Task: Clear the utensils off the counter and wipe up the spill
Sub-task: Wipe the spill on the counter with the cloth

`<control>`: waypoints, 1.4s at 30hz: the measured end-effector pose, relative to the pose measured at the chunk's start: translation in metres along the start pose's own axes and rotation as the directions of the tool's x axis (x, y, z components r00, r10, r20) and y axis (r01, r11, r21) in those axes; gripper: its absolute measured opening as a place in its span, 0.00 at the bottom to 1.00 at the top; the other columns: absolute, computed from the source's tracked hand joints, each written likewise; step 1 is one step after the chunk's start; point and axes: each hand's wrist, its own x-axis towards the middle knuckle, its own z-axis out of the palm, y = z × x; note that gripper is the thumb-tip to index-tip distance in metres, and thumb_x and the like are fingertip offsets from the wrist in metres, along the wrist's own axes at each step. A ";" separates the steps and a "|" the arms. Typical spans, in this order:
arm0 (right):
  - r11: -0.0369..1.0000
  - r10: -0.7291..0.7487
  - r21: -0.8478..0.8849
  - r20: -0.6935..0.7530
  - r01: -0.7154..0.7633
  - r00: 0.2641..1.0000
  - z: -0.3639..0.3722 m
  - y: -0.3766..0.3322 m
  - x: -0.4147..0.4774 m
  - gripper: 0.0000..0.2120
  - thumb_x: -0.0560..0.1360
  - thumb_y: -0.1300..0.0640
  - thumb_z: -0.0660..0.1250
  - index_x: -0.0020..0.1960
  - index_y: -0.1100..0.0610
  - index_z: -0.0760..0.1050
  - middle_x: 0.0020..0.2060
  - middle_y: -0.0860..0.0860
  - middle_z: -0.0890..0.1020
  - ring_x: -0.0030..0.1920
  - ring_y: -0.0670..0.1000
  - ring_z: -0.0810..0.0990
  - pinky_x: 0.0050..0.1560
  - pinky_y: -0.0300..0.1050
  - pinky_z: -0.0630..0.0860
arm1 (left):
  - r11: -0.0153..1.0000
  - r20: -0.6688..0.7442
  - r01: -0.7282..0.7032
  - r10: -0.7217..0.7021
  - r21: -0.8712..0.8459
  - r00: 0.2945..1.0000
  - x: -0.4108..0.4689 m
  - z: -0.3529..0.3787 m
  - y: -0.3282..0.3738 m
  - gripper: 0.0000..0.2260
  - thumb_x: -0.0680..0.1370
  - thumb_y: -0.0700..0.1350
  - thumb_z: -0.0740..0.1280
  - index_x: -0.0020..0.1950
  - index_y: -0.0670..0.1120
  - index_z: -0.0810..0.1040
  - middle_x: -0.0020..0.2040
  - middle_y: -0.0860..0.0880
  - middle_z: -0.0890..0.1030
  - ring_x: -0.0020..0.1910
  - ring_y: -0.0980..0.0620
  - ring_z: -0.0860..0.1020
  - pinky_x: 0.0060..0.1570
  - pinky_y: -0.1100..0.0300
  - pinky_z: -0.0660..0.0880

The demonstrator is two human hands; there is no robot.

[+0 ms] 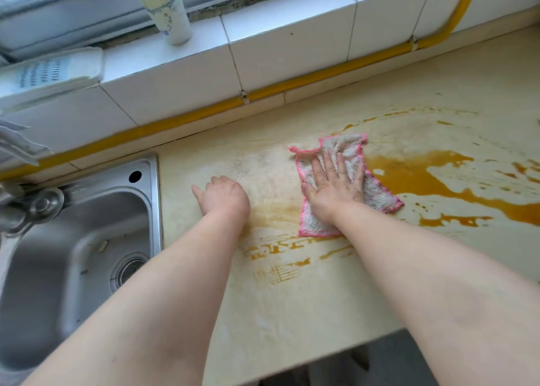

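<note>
Left hand (223,195): rests on the cream tabletop (292,321) with fingers curled under and thumb out to the left. It holds nothing.
Right hand (336,184): laid flat, fingers straight and slightly spread, pressing on the dishcloth. The two hands are apart, with bare tabletop between them.
Dishcloth (349,149): whitish, fluffy, with a pink stitched edge. It lies crumpled under the right hand and sticks out beyond the fingertips and on both sides of the wrist.
Spill (409,178): orange-brown liquid pooled just to the right of the right hand. Its left edge touches the dishcloth, and it runs out towards the right border of the view.
Smears (280,251): thin orange streaks between the two forearms, on the near side of the dishcloth.
Sink (155,210): stainless steel, to the left of the left hand. Its rim meets the tabletop edge.
Drain strainer (125,268): in the basin floor, beside the left forearm.
Tap (38,204): metal, at the far left of the sink.
Yellow pipe (321,74): runs along the tiled wall beyond both hands.
Paper cup (169,14): on the white tiled sill beyond the left hand. It is stained, and its blue print is too blurred to read.
White plastic tray (49,70): on the sill, far left. Its blue markings cannot be read.
</note>
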 end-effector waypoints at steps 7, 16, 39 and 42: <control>0.999 0.013 0.039 0.040 -0.015 0.999 0.006 0.030 -0.022 0.32 0.80 0.38 0.40 0.78 0.50 0.34 0.76 0.48 0.32 0.75 0.52 0.30 0.72 0.64 0.32 | 0.997 -0.031 0.010 -0.012 -0.077 0.999 -0.032 0.001 -0.004 0.21 0.75 0.35 0.54 0.67 0.42 0.71 0.64 0.45 0.76 0.63 0.46 0.75 0.76 0.45 0.45; 0.989 -0.040 0.140 -0.030 0.043 0.999 0.017 0.025 -0.057 0.31 0.83 0.45 0.45 0.79 0.57 0.39 0.77 0.54 0.37 0.77 0.54 0.35 0.75 0.51 0.38 | 0.961 -0.113 -0.007 -0.026 -0.278 0.993 -0.076 0.024 -0.005 0.22 0.75 0.35 0.56 0.69 0.44 0.68 0.67 0.47 0.73 0.69 0.46 0.68 0.75 0.45 0.46; 0.969 -0.112 0.218 -0.033 0.117 0.993 0.019 -0.033 -0.048 0.32 0.80 0.59 0.53 0.79 0.57 0.41 0.79 0.52 0.45 0.78 0.50 0.41 0.77 0.51 0.38 | 0.943 -0.116 -0.038 -0.001 -0.331 0.993 -0.043 0.007 -0.058 0.24 0.74 0.33 0.54 0.70 0.43 0.67 0.68 0.46 0.71 0.68 0.45 0.69 0.75 0.43 0.49; 0.970 -0.097 0.220 -0.052 0.106 0.994 0.015 -0.053 -0.033 0.30 0.81 0.58 0.52 0.79 0.57 0.42 0.79 0.51 0.45 0.78 0.50 0.42 0.76 0.51 0.38 | 0.927 -0.107 -0.025 -0.016 -0.374 0.994 -0.036 0.014 -0.076 0.23 0.74 0.32 0.54 0.69 0.43 0.68 0.66 0.46 0.72 0.67 0.46 0.69 0.75 0.44 0.47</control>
